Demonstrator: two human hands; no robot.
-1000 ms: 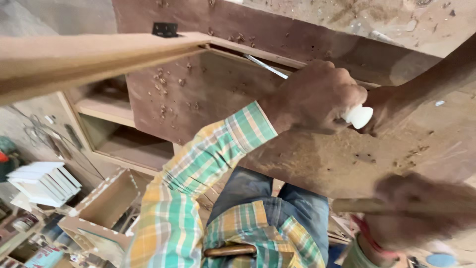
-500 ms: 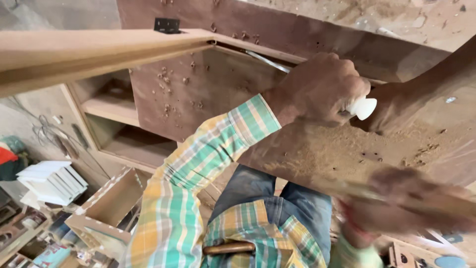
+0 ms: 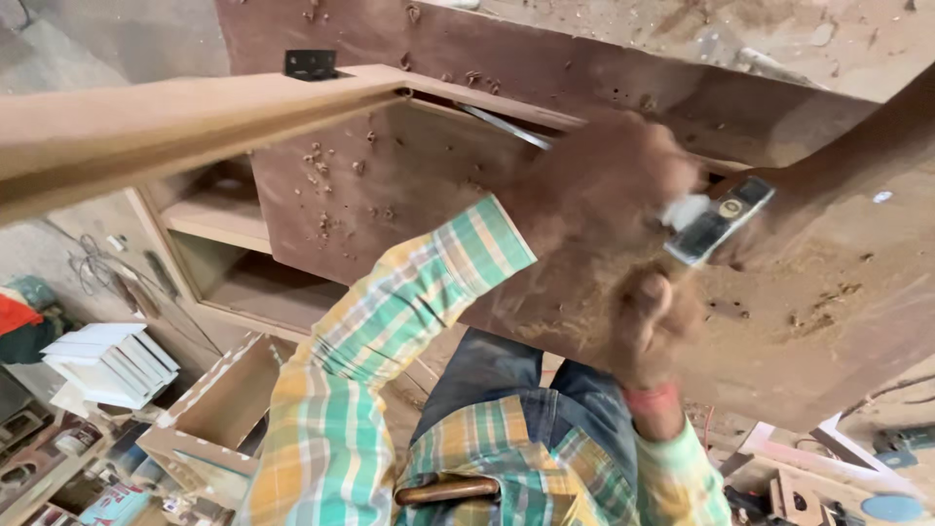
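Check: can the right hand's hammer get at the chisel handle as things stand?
Probably yes. The hammer in the right hand sits right at the white chisel handle held by the left hand, nothing between them. Motion blur hides actual contact.

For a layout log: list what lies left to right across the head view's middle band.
White stacked boards → plaid sleeve → left hand → hammer head → sawdusty wood panel.

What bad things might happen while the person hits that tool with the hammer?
The hammer is swinging very close to the left hand gripping the chisel, so a miss might hit its fingers. The hands are blurred with motion, so aim may be off. Wood chips and dust lie on the brown board, and more might fly up toward the face.
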